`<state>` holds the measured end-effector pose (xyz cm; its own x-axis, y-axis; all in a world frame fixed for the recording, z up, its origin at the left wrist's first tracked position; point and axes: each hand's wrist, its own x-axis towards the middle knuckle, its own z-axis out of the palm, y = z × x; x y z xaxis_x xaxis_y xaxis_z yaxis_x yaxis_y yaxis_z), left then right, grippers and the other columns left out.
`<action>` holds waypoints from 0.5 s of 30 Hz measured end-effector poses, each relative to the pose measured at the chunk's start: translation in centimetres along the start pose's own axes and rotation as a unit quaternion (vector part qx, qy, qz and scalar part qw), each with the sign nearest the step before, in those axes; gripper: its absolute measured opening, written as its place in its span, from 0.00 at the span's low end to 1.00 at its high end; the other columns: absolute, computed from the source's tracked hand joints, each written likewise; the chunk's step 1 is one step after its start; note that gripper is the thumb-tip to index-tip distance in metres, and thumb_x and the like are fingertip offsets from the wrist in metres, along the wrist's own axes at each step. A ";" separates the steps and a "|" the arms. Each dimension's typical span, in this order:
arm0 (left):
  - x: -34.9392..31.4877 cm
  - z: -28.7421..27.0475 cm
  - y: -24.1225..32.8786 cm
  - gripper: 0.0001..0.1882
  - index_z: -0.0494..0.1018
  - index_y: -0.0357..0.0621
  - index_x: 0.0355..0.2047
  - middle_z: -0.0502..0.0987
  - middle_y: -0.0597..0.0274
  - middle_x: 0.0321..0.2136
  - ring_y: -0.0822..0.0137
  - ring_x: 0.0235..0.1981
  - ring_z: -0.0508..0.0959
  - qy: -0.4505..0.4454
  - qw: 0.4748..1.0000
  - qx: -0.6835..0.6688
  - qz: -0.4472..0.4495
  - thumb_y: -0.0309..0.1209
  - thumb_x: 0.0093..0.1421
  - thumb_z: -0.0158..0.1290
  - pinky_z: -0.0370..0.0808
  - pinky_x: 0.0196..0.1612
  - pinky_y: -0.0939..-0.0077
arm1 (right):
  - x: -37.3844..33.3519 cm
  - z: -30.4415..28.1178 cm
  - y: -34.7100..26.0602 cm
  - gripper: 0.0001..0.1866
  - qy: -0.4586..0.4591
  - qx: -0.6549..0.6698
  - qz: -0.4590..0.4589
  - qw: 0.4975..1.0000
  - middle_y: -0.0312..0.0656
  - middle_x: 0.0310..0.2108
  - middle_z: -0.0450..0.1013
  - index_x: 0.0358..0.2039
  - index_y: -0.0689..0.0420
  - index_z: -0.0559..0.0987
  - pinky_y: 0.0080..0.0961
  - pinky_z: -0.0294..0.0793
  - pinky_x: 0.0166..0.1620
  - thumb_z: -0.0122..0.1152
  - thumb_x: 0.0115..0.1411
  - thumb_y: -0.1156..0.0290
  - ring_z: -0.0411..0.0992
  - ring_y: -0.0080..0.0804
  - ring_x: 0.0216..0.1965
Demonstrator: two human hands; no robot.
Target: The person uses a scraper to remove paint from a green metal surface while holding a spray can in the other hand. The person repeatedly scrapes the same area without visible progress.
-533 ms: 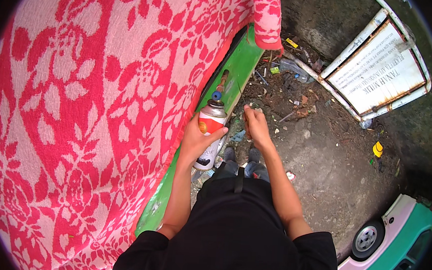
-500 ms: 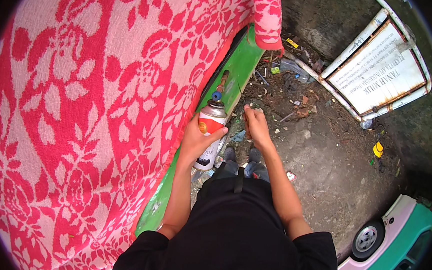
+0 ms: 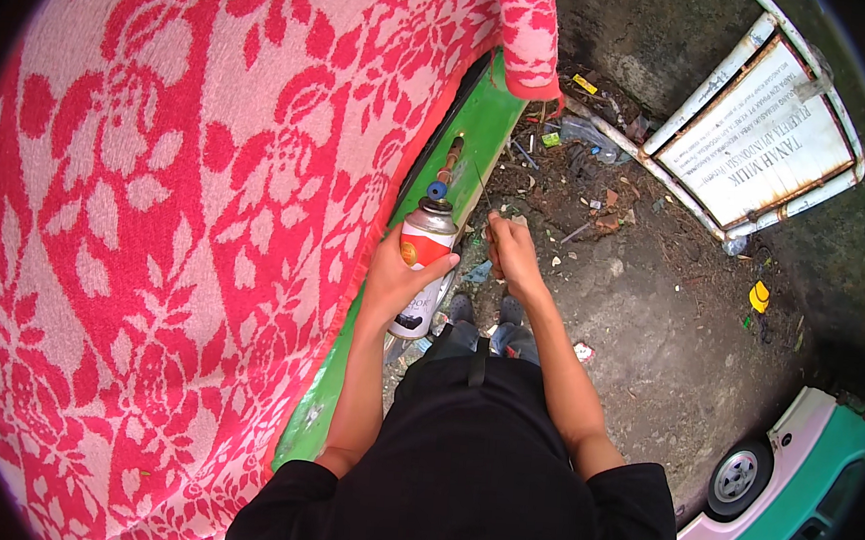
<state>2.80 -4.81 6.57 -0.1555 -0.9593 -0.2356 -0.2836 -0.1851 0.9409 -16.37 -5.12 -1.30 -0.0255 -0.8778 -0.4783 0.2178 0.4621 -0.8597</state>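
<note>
My left hand (image 3: 395,279) is wrapped round a gas canister (image 3: 428,254), white and red with a metal shoulder. A torch head (image 3: 446,167) with a blue round knob and a copper-coloured tube sits on top, pointing away from me over the green edge. Just to the right, my right hand (image 3: 514,254) is closed in a pinch. A thin dark rod (image 3: 482,185) slants up and left from its fingers toward the torch tube; the end inside the hand is hidden. The hands are apart from each other.
A red and pink patterned cloth (image 3: 174,232) covers a surface with a green painted edge (image 3: 483,123) at left. Litter (image 3: 552,139) lies on the dirt at the far side. A rusty white framed sign (image 3: 763,138) leans far right. A pink and green vehicle (image 3: 790,466) stands near right.
The canister and torch have shifted very slightly up and right in the picture. Both hands keep their grip, and the rest looks nearly the same.
</note>
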 end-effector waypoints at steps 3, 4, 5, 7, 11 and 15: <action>-0.1 -0.1 0.2 0.27 0.73 0.37 0.45 0.80 0.59 0.35 0.70 0.34 0.80 0.004 1.000 0.001 0.005 0.33 0.49 0.72 0.76 0.40 0.72 | 0.0 0.0 -0.2 0.24 -0.004 -0.006 0.002 1.000 0.28 0.10 0.56 0.22 0.52 0.67 0.23 0.47 0.14 0.47 0.71 0.50 0.49 0.18 0.09; -0.2 -0.2 0.4 0.27 0.73 0.37 0.46 0.80 0.59 0.35 0.70 0.35 0.80 0.007 1.000 0.002 0.009 0.33 0.49 0.72 0.76 0.40 0.72 | 0.0 0.1 -0.2 0.24 -0.006 -0.005 0.005 1.000 0.28 0.10 0.57 0.22 0.52 0.67 0.23 0.47 0.14 0.47 0.71 0.50 0.50 0.18 0.09; -0.5 -0.4 0.5 0.27 0.73 0.37 0.46 0.80 0.59 0.36 0.70 0.35 0.79 0.004 1.000 0.004 0.002 0.33 0.49 0.72 0.76 0.40 0.72 | 0.3 0.2 0.2 0.25 0.011 -0.042 -0.028 0.999 0.29 0.10 0.58 0.22 0.54 0.69 0.24 0.49 0.15 0.47 0.71 0.50 0.52 0.19 0.10; -1.1 -0.7 0.9 0.29 0.73 0.37 0.47 0.80 0.59 0.37 0.70 0.36 0.79 -0.006 1.000 0.006 -0.013 0.33 0.48 0.72 0.76 0.41 0.72 | 0.9 0.4 1.1 0.26 0.049 -0.115 -0.094 0.988 0.32 0.11 0.60 0.22 0.59 0.71 0.26 0.53 0.17 0.48 0.71 0.51 0.56 0.21 0.11; -2.9 -2.0 0.3 0.29 0.72 0.37 0.49 0.79 0.59 0.38 0.71 0.39 0.79 -0.030 0.999 0.023 -0.005 0.31 0.49 0.71 0.76 0.44 0.72 | -0.1 1.9 0.2 0.25 0.091 -0.217 -0.160 0.959 0.48 0.14 0.66 0.28 0.67 0.75 0.36 0.60 0.23 0.50 0.70 0.55 0.65 0.37 0.17; -4.3 -2.4 0.6 0.28 0.72 0.37 0.49 0.79 0.60 0.39 0.72 0.39 0.78 -0.022 1.000 -0.008 -0.015 0.29 0.49 0.70 0.75 0.45 0.73 | -0.7 3.2 -0.7 0.21 0.094 -0.224 -0.155 0.958 0.59 0.18 0.70 0.31 0.69 0.76 0.43 0.66 0.27 0.52 0.69 0.60 0.72 0.54 0.21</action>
<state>5.56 -1.34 8.71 -0.1884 -0.9431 -0.2740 -0.2730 -0.2177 0.9371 -13.39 -5.27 0.21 -0.2048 -0.9631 -0.1745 -0.2675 0.2265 -0.9366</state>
